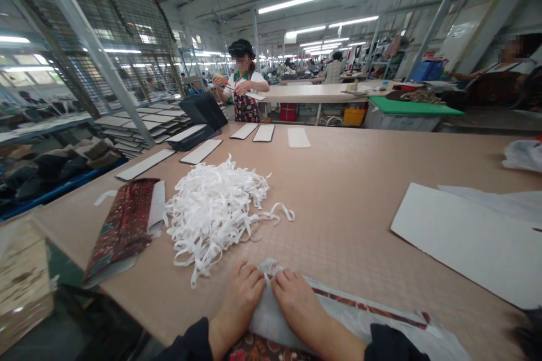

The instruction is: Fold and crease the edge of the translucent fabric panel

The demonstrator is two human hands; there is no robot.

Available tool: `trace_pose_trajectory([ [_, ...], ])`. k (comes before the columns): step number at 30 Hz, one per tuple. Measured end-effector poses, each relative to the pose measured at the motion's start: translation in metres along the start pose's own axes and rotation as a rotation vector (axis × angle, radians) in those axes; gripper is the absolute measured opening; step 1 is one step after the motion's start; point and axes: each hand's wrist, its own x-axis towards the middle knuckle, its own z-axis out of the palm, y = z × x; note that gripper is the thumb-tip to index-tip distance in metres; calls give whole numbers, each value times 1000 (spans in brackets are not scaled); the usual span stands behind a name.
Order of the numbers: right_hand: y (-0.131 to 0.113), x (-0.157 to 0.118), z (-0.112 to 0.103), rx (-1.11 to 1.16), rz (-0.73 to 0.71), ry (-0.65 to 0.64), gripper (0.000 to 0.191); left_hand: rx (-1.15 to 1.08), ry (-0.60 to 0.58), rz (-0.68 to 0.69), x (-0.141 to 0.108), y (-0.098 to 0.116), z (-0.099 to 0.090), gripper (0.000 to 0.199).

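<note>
My left hand point(242, 293) and my right hand point(297, 299) are side by side at the table's near edge. Their fingers are curled and closed, pinching the edge of a patterned fabric piece point(347, 316) with a thin whitish backing. A dark red printed strip shows along its far side, and more print shows below my wrists. A crumpled bit of the backing sticks out beyond my fingertips. Just past my left hand lies a loose heap of white tape strips point(215, 208). Left of the heap is a folded red patterned fabric stack point(122, 223).
White boards point(470, 242) lie on the right of the brown table point(351, 180). Dark-edged white panels point(201, 151) line the far left edge, near a black stack point(205, 111). A co-worker point(245, 82) stands beyond. A plastic bag point(523, 155) sits far right.
</note>
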Motion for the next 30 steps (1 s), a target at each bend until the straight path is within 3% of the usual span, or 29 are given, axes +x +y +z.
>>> trace_pose_trajectory([
  [6, 19, -42, -21, -29, 136, -137, 15, -42, -19, -19, 5, 2, -10, 14],
  [10, 22, -21, -35, 79, 295, -294, 21, -101, -56, -77, 9, 4, -16, 16],
  [15, 25, 10, -37, 250, 454, -325, 23, -173, 23, -232, 1, -4, -4, 21],
  [19, 30, 5, -44, 412, 384, -263, 16, -336, 90, -429, -2, -7, 3, 32],
  [23, 34, 3, -45, 681, 340, -208, 16, -563, -21, -573, 6, -2, -4, 19],
  [27, 32, 21, -25, 912, 313, -117, 30, -714, -83, -670, 17, 0, -4, 19],
  [30, 29, 36, -7, 844, 247, -87, 30, -682, -35, -706, 18, -3, 6, 30],
])
